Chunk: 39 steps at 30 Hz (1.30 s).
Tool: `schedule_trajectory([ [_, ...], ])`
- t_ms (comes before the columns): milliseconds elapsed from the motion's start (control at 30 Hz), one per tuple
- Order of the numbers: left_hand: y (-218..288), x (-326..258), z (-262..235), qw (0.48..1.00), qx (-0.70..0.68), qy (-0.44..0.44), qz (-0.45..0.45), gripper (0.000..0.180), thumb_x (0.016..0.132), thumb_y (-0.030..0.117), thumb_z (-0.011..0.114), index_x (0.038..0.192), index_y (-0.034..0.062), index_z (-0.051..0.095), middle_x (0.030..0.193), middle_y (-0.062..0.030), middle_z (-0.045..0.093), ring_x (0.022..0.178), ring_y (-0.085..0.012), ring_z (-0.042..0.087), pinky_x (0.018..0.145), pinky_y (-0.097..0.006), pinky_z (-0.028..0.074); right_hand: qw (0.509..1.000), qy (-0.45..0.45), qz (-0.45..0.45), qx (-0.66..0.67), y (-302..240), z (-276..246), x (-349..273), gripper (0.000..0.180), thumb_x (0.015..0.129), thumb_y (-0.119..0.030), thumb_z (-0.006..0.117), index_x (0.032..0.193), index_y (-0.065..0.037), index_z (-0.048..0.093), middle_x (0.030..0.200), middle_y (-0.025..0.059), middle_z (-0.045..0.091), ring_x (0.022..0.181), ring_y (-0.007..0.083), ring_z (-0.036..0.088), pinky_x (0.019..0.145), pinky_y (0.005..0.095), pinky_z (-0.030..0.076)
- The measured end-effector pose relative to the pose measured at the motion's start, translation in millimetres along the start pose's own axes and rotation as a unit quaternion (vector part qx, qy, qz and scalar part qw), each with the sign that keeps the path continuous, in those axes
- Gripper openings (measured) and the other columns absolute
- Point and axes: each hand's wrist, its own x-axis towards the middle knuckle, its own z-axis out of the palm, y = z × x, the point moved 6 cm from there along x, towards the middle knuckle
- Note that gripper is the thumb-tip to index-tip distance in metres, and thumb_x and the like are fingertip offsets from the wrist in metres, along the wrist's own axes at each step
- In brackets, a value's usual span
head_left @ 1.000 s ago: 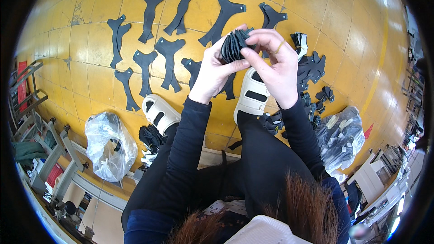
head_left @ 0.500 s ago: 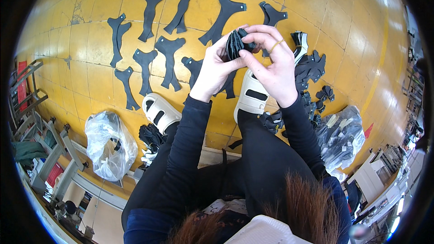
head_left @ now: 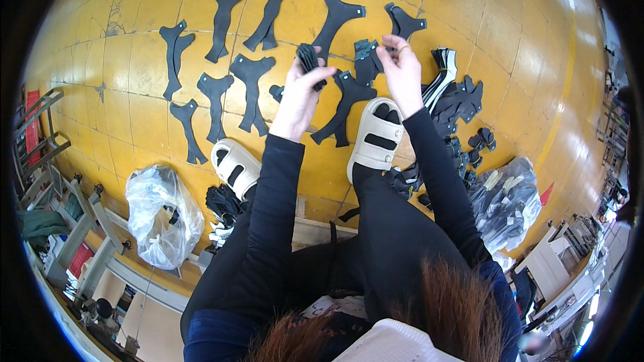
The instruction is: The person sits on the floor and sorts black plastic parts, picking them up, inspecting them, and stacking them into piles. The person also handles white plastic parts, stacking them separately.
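Observation:
My left hand (head_left: pixel 298 97) is closed around a folded bundle of dark fabric pieces (head_left: pixel 308 60), held up above the floor. My right hand (head_left: pixel 402 77) is apart from it, with thumb and forefinger separated and nothing visible between them. Just left of the right fingertips, a dark piece with teal-edged layers (head_left: pixel 366 60) shows above the floor pieces. Below it lies a forked dark cutout (head_left: pixel 349 104). Further dark Y-shaped cutouts (head_left: pixel 251 84) lie spread in rows on the floor, some in small stacks.
Dark and white pieces (head_left: pixel 443 74) and heaped dark bundles (head_left: pixel 463 104) lie to the right. A filled clear plastic bag (head_left: pixel 506 201) stands beyond them, another bag (head_left: pixel 164 214) at left. My feet wear beige sandals (head_left: pixel 376 137). Metal frames (head_left: pixel 100 241) stand at lower left.
My hands have separated. The left moved left and down with the bundle; the right let go of it and drew slightly right. Cutouts behind them now show.

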Motion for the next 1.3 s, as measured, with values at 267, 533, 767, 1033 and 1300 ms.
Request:
schedule_trajectory([
  [267,-2,20,-48,0.976,-0.216,-0.007,-0.023,0.029,0.086,0.009,0.049,0.114,0.0013,0.050,0.106,-0.0126,0.055,0.098,-0.0230,0.053,0.089,-0.036,0.042,0.956,0.015,-0.088,-0.278,56,29,-8,0.041,0.084,-0.018,0.066,0.118,0.001,0.052,0.111,0.0199,0.057,0.104,0.0370,0.056,0.091,0.0410,0.045],
  [533,-10,11,-30,0.998,-0.016,-0.018,-0.055,0.028,0.088,0.009,0.048,0.115,0.0014,0.048,0.114,-0.0170,0.060,0.102,-0.0238,0.058,0.096,-0.035,0.041,0.967,0.014,-0.015,-0.254,77,24,7,0.031,0.082,-0.009,0.065,0.111,-0.001,0.057,0.100,0.0172,0.062,0.095,0.0345,0.061,0.082,0.0422,0.048],
  [767,-34,11,-34,0.996,0.027,0.014,-0.081,0.033,0.087,0.012,0.050,0.119,0.0070,0.048,0.112,-0.0116,0.062,0.101,-0.0203,0.058,0.090,-0.034,0.041,0.998,0.012,0.060,0.013,83,36,-15,0.035,0.082,-0.010,0.071,0.112,0.004,0.059,0.085,0.0078,0.063,0.072,0.0122,0.058,0.068,0.0256,0.048],
  [1033,-36,11,-33,0.996,0.041,0.013,-0.078,0.035,0.086,0.011,0.050,0.121,0.0078,0.047,0.112,-0.0097,0.062,0.098,-0.0186,0.057,0.088,-0.035,0.041,0.971,0.083,-0.016,-0.222,60,50,-16,0.063,0.071,-0.010,0.076,0.126,0.001,0.047,0.109,0.0209,0.059,0.099,0.0367,0.056,0.090,0.0404,0.044],
  [1300,-46,15,-48,0.995,0.054,0.030,-0.081,0.032,0.087,0.011,0.048,0.119,0.0090,0.048,0.112,-0.0082,0.063,0.096,-0.0173,0.056,0.086,-0.035,0.042,0.956,-0.008,-0.008,-0.292,63,69,-1,0.056,0.070,-0.015,0.076,0.115,0.007,0.051,0.104,0.0238,0.059,0.100,0.0399,0.055,0.092,0.0433,0.041],
])
